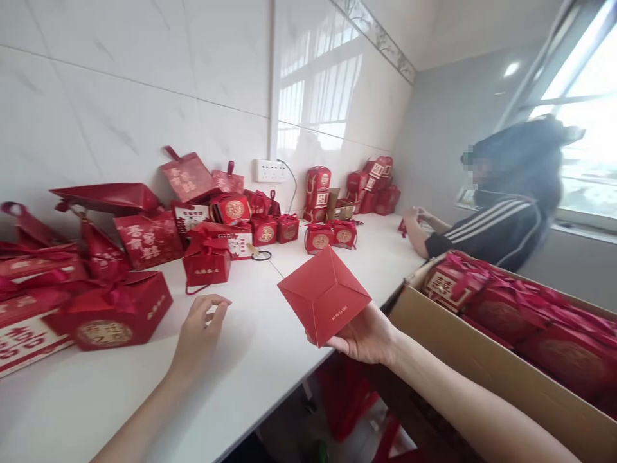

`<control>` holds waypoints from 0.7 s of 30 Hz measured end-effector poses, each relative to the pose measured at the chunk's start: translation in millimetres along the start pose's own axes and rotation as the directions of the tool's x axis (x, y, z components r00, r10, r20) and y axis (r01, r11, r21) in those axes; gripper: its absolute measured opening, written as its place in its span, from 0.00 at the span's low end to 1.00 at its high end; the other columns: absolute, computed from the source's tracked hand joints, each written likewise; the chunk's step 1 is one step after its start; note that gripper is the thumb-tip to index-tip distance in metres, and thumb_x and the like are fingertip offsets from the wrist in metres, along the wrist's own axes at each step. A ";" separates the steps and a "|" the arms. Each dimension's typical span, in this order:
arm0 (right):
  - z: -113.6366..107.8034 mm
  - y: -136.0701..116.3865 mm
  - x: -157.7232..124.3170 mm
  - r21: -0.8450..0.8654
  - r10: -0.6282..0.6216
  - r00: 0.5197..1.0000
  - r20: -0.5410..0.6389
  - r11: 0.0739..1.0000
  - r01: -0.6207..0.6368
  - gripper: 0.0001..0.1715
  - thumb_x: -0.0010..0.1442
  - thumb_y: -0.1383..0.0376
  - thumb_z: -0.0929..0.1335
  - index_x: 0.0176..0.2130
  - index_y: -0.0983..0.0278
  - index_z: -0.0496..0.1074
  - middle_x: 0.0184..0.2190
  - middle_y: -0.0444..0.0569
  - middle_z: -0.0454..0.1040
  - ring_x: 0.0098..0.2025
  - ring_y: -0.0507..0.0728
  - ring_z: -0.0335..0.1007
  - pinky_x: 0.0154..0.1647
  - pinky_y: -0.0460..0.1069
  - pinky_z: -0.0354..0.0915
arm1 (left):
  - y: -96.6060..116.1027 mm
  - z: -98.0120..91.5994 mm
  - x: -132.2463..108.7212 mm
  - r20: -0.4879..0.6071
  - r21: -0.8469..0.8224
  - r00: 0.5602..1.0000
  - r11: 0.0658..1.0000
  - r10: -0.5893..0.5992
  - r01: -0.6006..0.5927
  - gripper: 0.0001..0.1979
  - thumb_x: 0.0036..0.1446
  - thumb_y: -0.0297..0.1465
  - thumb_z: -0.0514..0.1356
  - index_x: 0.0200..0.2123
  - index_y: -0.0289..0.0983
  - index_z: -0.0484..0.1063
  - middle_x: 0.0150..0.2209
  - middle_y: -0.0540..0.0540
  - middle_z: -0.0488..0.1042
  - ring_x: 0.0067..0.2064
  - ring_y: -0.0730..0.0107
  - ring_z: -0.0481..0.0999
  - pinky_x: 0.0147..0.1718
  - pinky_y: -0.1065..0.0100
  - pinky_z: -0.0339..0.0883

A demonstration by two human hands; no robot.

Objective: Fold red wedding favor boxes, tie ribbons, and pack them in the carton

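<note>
My right hand (364, 335) grips a red paper gift box (324, 297) from below and holds it up over the table's front edge. The box shows creased, folded faces and small gold lettering on one side. Over the white table (241, 379), my left hand (202, 321) holds nothing, its fingers loosely curved with a gap by the thumb. The nearest thing to it is a red ribbon-tied box (206, 260). To its left stands a larger red box (118, 308) with a gold emblem and a ribbon bow.
An open carton (457, 347) packed with red ribboned boxes stands on the right. Several red boxes and bags line the wall, near a white power strip (270, 171). Two small boxes (331, 237) sit mid-table. Another person (506, 193) works at the far end.
</note>
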State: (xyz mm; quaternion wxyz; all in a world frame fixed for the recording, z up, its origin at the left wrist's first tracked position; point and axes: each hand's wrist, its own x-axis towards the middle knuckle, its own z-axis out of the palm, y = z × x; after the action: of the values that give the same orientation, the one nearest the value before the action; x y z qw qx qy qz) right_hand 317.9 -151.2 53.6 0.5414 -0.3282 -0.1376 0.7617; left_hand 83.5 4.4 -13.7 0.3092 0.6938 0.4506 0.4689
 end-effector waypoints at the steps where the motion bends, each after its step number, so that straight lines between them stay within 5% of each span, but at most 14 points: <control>1: -3.3 0.5 -7.6 -0.001 -0.008 1.000 -0.003 1.000 0.008 0.33 0.57 0.45 0.65 0.52 0.64 0.64 0.43 0.53 0.73 0.44 0.58 0.74 0.38 0.48 0.74 | 0.5 0.9 -0.2 0.018 0.019 1.000 1.000 0.005 -0.006 0.17 0.46 0.47 0.52 0.26 0.40 0.70 0.36 0.45 0.71 0.39 0.59 0.73 0.38 0.60 0.72; 6: -17.2 3.3 -33.3 -0.008 -0.030 0.999 -0.031 1.000 0.029 0.31 0.57 0.44 0.64 0.50 0.63 0.66 0.42 0.51 0.73 0.44 0.57 0.73 0.39 0.49 0.73 | -1.2 -0.9 3.0 0.032 0.099 0.999 0.994 0.038 -0.041 0.15 0.48 0.45 0.52 0.27 0.41 0.70 0.37 0.45 0.73 0.41 0.58 0.75 0.37 0.61 0.73; 8: -20.4 6.0 -38.7 -0.005 -0.052 0.998 -0.041 0.999 0.052 0.30 0.57 0.43 0.63 0.48 0.62 0.67 0.41 0.50 0.74 0.42 0.56 0.73 0.39 0.49 0.73 | 7.9 -1.3 -3.7 -0.039 0.141 0.979 0.971 0.202 -0.194 0.12 0.51 0.42 0.53 0.30 0.42 0.71 0.37 0.45 0.74 0.40 0.58 0.75 0.37 0.60 0.73; 9: -21.0 8.1 -40.4 -0.001 -0.069 0.997 -0.045 0.998 0.069 0.30 0.58 0.43 0.63 0.47 0.63 0.67 0.40 0.49 0.74 0.42 0.55 0.73 0.39 0.49 0.73 | 17.4 -0.3 -11.3 -0.059 0.162 0.929 0.922 0.366 -0.353 0.11 0.52 0.40 0.54 0.34 0.42 0.72 0.39 0.45 0.75 0.42 0.58 0.76 0.40 0.59 0.72; 10: -21.1 10.6 -41.4 0.001 -0.082 0.995 -0.050 0.997 0.083 0.30 0.58 0.43 0.62 0.46 0.63 0.68 0.41 0.49 0.74 0.42 0.55 0.73 0.39 0.49 0.72 | 30.1 1.6 -21.8 -0.065 0.176 0.826 0.822 0.559 -0.542 0.11 0.53 0.37 0.56 0.39 0.43 0.72 0.41 0.45 0.75 0.45 0.58 0.75 0.44 0.58 0.71; 12: -19.5 16.2 -42.3 -0.006 -0.085 0.995 -0.049 0.996 0.085 0.31 0.60 0.42 0.59 0.46 0.63 0.68 0.43 0.50 0.74 0.42 0.54 0.73 0.40 0.48 0.72 | 61.6 9.1 -47.8 0.076 0.125 0.469 0.458 0.880 -0.880 0.20 0.53 0.31 0.57 0.51 0.45 0.68 0.49 0.45 0.75 0.53 0.59 0.72 0.53 0.60 0.64; 14: -16.9 21.0 -42.9 -0.019 -0.057 0.998 -0.030 0.998 0.056 0.34 0.60 0.41 0.57 0.49 0.65 0.66 0.46 0.52 0.72 0.43 0.54 0.73 0.40 0.48 0.71 | 91.0 19.9 -70.0 0.226 0.009 0.173 0.176 0.958 -0.984 0.22 0.56 0.34 0.56 0.55 0.49 0.66 0.52 0.49 0.74 0.58 0.63 0.69 0.62 0.61 0.52; 15: -15.8 22.6 -43.6 -0.025 -0.047 0.999 -0.021 0.999 0.047 0.36 0.60 0.40 0.56 0.50 0.65 0.66 0.47 0.53 0.72 0.42 0.54 0.73 0.39 0.48 0.71 | 101.1 25.1 -75.7 0.314 -0.004 0.130 0.138 0.940 -0.990 0.23 0.57 0.39 0.56 0.57 0.49 0.65 0.55 0.50 0.72 0.59 0.63 0.67 0.64 0.61 0.46; 16: -15.1 23.4 -44.8 -0.027 -0.046 0.999 -0.016 0.999 0.045 0.37 0.60 0.40 0.55 0.51 0.65 0.65 0.47 0.53 0.71 0.42 0.53 0.73 0.39 0.47 0.71 | 106.9 29.1 -76.7 0.360 0.045 0.213 0.211 0.908 -0.976 0.26 0.58 0.45 0.53 0.60 0.47 0.62 0.58 0.47 0.70 0.60 0.60 0.66 0.65 0.57 0.40; 18: -15.7 23.2 -48.8 -0.015 -0.066 0.997 -0.040 0.998 0.065 0.37 0.59 0.39 0.54 0.50 0.63 0.65 0.46 0.52 0.71 0.41 0.53 0.73 0.39 0.48 0.72 | 107.3 31.7 -66.7 0.336 0.238 0.526 0.470 0.781 -0.850 0.33 0.60 0.50 0.49 0.64 0.42 0.55 0.60 0.39 0.65 0.61 0.51 0.64 0.65 0.47 0.33; 19: -16.9 22.5 -51.5 -0.005 -0.079 0.995 -0.060 0.997 0.078 0.36 0.59 0.39 0.54 0.49 0.62 0.65 0.44 0.51 0.72 0.41 0.53 0.73 0.39 0.48 0.72 | 104.4 30.3 -58.8 0.236 0.346 0.689 0.603 0.685 -0.719 0.33 0.60 0.50 0.47 0.64 0.41 0.55 0.61 0.36 0.64 0.61 0.46 0.64 0.63 0.41 0.31; 20: -18.6 21.7 -54.4 0.006 -0.088 0.993 -0.074 0.996 0.088 0.34 0.59 0.40 0.55 0.48 0.62 0.65 0.44 0.50 0.72 0.41 0.53 0.73 0.39 0.48 0.72 | 101.9 27.7 -51.6 0.158 0.411 0.795 0.693 0.585 -0.592 0.33 0.61 0.50 0.46 0.64 0.39 0.55 0.61 0.34 0.63 0.62 0.42 0.62 0.61 0.37 0.30; 21: -20.3 21.0 -57.4 0.015 -0.089 0.993 -0.079 0.996 0.090 0.33 0.58 0.40 0.56 0.47 0.61 0.65 0.43 0.49 0.72 0.41 0.53 0.73 0.40 0.48 0.72 | 101.3 24.8 -46.9 0.100 0.435 0.851 0.746 0.516 -0.504 0.33 0.62 0.49 0.45 0.65 0.39 0.54 0.63 0.33 0.60 0.63 0.40 0.60 0.61 0.36 0.29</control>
State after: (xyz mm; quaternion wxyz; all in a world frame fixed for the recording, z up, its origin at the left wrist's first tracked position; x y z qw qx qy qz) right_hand 327.1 -214.6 46.7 0.5829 -0.3464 -0.1240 0.7245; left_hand 133.3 -79.5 46.0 -0.0039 0.8358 0.3431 0.4286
